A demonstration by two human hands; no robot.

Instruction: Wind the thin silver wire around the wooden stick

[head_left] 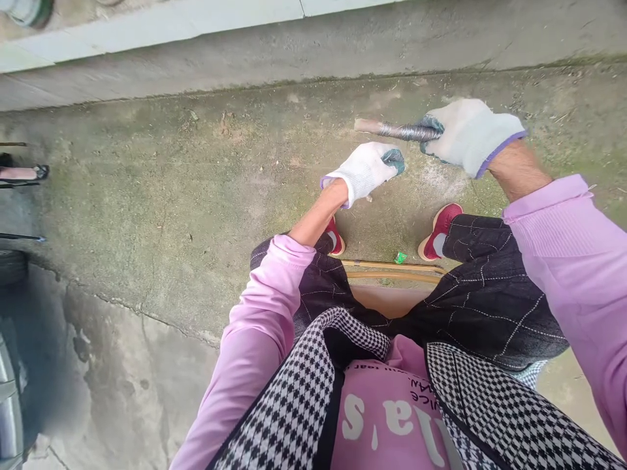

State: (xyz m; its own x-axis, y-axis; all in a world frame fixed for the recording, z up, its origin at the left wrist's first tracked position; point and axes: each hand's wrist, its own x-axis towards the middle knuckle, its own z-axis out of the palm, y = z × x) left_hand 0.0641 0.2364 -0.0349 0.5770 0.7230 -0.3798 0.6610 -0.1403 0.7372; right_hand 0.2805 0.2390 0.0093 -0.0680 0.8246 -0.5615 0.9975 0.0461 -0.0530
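Observation:
My right hand (467, 134), in a white knitted glove with dark green-grey grip patches, is closed on one end of a stick wound with silvery wire (401, 131). The stick lies nearly level above the ground. Its bare, light brown end points left, and the wire coils cover the part nearer my fingers. My left hand (369, 168), gloved the same way, is just below and to the left of the stick, apart from it. Its fingers are curled together; whether they pinch something thin cannot be made out.
I sit on a low seat with a bamboo-like frame (392, 267) between my legs. A small green wrapper (400, 257) lies on the mossy concrete ground (196, 196). A raised concrete ledge (294, 55) runs along the far side. At the left edge are a person's foot (24, 173) and a tyre (12, 267).

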